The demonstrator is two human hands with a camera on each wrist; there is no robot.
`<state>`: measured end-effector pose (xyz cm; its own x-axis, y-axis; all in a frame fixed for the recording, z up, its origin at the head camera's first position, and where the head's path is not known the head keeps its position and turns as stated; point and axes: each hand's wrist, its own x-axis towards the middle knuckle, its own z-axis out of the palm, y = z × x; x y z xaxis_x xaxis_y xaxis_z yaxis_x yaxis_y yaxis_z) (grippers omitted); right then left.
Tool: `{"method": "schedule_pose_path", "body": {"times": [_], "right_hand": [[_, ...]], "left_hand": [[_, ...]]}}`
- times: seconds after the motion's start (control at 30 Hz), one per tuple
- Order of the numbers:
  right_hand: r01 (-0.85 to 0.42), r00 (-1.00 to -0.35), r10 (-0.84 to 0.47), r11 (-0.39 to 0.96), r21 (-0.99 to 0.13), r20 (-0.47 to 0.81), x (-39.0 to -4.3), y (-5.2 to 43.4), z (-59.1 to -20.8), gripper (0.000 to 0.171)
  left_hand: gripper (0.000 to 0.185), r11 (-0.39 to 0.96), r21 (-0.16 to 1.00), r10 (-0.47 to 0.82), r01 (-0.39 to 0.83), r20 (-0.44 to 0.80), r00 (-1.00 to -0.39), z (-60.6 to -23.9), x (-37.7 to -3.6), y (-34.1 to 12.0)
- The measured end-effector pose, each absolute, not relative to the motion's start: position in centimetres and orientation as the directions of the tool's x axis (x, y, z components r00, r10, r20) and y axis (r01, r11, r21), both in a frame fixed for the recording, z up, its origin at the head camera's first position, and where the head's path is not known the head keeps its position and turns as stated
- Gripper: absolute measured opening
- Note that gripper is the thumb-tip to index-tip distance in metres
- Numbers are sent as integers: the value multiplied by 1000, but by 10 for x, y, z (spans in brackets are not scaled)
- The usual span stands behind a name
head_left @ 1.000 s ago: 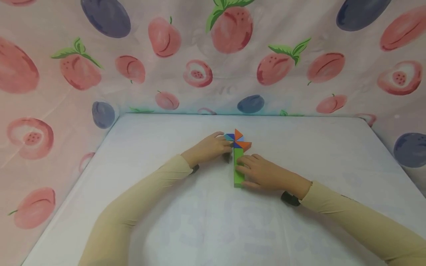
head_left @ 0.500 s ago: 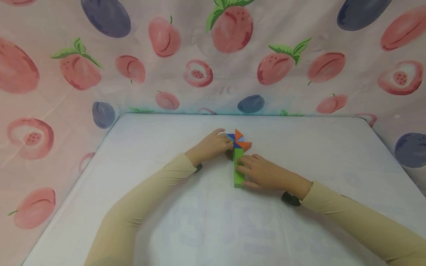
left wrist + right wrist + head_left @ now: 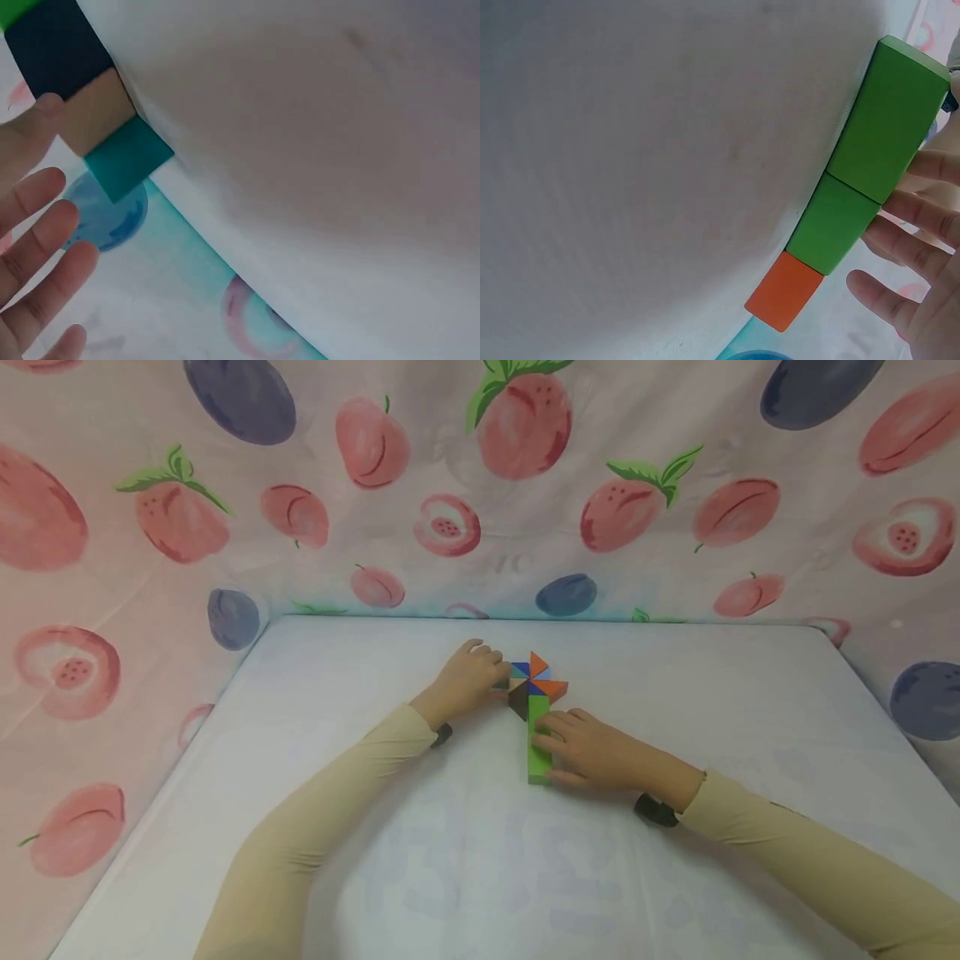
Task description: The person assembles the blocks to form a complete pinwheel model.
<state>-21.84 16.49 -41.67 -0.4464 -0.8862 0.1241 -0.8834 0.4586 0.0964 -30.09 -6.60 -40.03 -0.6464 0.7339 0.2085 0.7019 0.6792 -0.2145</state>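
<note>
Triangular blocks lie fanned into a pinwheel on the table, with orange (image 3: 537,664), blue, teal and tan faces and a dark side face (image 3: 519,698). Running from it toward the person are a long green block (image 3: 889,120) and a shorter green block (image 3: 832,223), end to end. My left hand (image 3: 467,681) is at the pinwheel's left, fingers spread; in the left wrist view its thumb is right at the tan block (image 3: 97,112), beside the teal block (image 3: 129,159). My right hand (image 3: 592,750) rests its fingers against the green blocks from the right.
A white-covered table (image 3: 420,860) extends around the blocks on all sides. Behind it hangs a pink fruit-print cloth (image 3: 510,535), which also lines the left and right sides. Dark wrist devices (image 3: 656,809) sit under both wrists.
My left hand first moved right against the pinwheel's left side, then drew back up and left, uncovering the dark and tan block faces. My right hand stays in place.
</note>
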Motion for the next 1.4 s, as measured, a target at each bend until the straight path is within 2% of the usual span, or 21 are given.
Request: {"method": "schedule_pose_path", "body": {"times": [0.13,0.5,0.73,1.07,1.4], "right_hand": [[-887,-439,-889,452,96,130,-218,165,-416,43],[-889,-429,-892,445,106,142,-217,165,-416,41],[-889,-429,-892,445,110,141,-216,165,-415,42],[-889,-428,-891,445,111,151,-217,165,-417,41],[-890,-425,-894,442,114,144,-217,165,-416,41]], "left_hand": [[33,697,-170,716,696,202,-668,-404,-304,-68],[28,672,-231,740,704,181,-647,-408,-307,-65],[23,654,-226,756,721,178,-630,-408,-306,-64],[26,657,-225,753,720,152,-640,-408,-307,-65],[22,655,-215,756,725,189,-627,-409,-306,-66]]}}
